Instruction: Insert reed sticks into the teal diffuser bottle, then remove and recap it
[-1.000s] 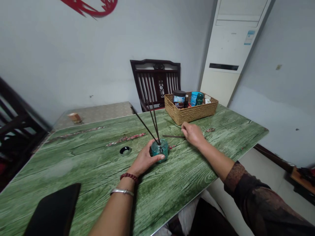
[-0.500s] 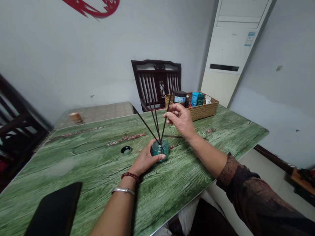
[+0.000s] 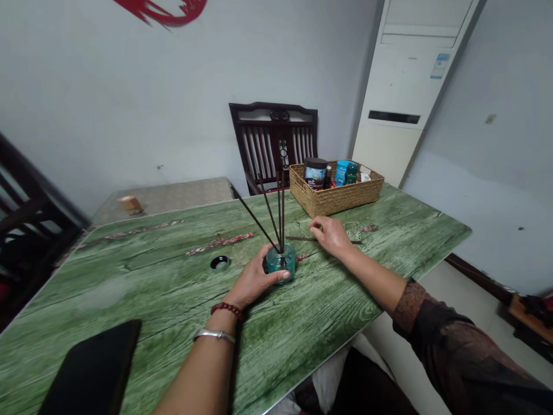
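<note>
Someone sits at a table topped with green wood-grain board (image 3: 173, 288), both bare forearms reaching out across it. The left hand (image 3: 254, 279) is closed around a small round glass bottle (image 3: 280, 262) of blue-green tint, which stands on the tabletop just ahead of the person. Its fingers (image 3: 276, 277) wrap the near side of the bottle, gripping it with the tips pressed to the glass. A few thin dark sticks (image 3: 270, 216) stand in the bottle's neck and fan upward, two nearly upright and the others leaning away to the left.

The right hand (image 3: 330, 236) lies palm down just beside the bottle, toward the far side of the table. Its fingers (image 3: 317, 223) are loosely curled, neither spread wide nor made into a fist. A single loose stick (image 3: 300, 238) lies flat on the table under them, and from here I cannot tell whether they are pinching it or only resting over it.

A black tablet (image 3: 90, 369) lies at the near edge, and a small black ring (image 3: 220, 263) sits left of the bottle. Toward the far end is a woven basket (image 3: 334, 199) holding a dark jar (image 3: 315, 172) and other small containers.
</note>
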Demonstrator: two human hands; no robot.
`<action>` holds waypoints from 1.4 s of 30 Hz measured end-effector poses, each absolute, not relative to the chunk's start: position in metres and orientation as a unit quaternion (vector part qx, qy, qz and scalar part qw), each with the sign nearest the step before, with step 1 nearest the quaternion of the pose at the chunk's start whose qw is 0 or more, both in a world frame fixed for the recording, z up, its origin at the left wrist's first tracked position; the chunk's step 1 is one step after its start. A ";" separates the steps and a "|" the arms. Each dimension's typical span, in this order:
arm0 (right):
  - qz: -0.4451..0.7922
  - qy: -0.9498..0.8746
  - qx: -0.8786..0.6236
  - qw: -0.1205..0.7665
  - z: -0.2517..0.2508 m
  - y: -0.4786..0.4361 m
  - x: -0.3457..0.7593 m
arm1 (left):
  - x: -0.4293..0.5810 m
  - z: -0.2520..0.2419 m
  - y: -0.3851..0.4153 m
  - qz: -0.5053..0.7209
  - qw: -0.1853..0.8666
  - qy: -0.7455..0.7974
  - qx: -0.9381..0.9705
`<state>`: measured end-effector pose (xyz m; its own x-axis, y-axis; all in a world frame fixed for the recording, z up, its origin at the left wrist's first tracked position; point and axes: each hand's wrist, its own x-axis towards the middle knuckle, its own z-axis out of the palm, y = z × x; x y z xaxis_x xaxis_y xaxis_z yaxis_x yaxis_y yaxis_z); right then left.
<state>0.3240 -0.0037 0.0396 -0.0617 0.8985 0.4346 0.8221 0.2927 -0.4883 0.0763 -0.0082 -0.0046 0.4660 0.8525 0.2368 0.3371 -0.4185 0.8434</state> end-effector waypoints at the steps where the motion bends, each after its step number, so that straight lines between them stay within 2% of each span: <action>1: 0.032 -0.734 -0.616 0.284 0.031 -0.005 0.331 | 0.076 -0.004 -0.008 0.342 0.377 0.386 0.769; 4: -0.019 -0.741 -0.656 0.145 0.010 -0.008 0.341 | 0.077 -0.003 -0.008 0.337 0.375 0.389 0.771; 7: -0.056 -0.747 -0.657 0.090 0.001 -0.008 0.342 | 0.077 -0.002 -0.008 0.333 0.358 0.406 0.772; 13: -0.078 -0.754 -0.648 0.074 0.003 -0.009 0.340 | 0.076 -0.003 -0.007 0.332 0.354 0.419 0.768; 22: -0.045 -0.751 -0.654 0.074 0.008 -0.013 0.339 | 0.078 0.000 -0.009 0.330 0.372 0.412 0.764; 26: -0.047 -0.719 -0.670 0.179 0.029 -0.008 0.344 | 0.077 0.002 -0.010 0.327 0.372 0.412 0.765; 30: -0.031 -0.702 -0.575 0.420 0.070 -0.008 0.346 | 0.077 0.003 -0.010 0.327 0.369 0.408 0.768; 32: 0.020 -0.677 -0.494 0.545 0.092 -0.013 0.340 | 0.076 0.002 -0.010 0.325 0.372 0.403 0.770; 34: 0.106 -0.645 -0.418 0.631 0.112 -0.021 0.328 | 0.076 0.000 -0.009 0.325 0.373 0.399 0.772; 37: 0.218 -0.617 -0.337 0.677 0.128 -0.030 0.307 | 0.076 -0.002 -0.009 0.332 0.376 0.393 0.771; 42: 0.294 -0.616 -0.313 0.661 0.122 -0.025 0.280 | 0.076 -0.004 -0.008 0.339 0.382 0.386 0.768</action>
<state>0.2805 -0.0254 0.1223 0.0692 0.7742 0.6291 -0.0030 0.6308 -0.7759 0.0757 -0.0078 -0.0043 0.4721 0.8523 0.2252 0.3342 -0.4094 0.8489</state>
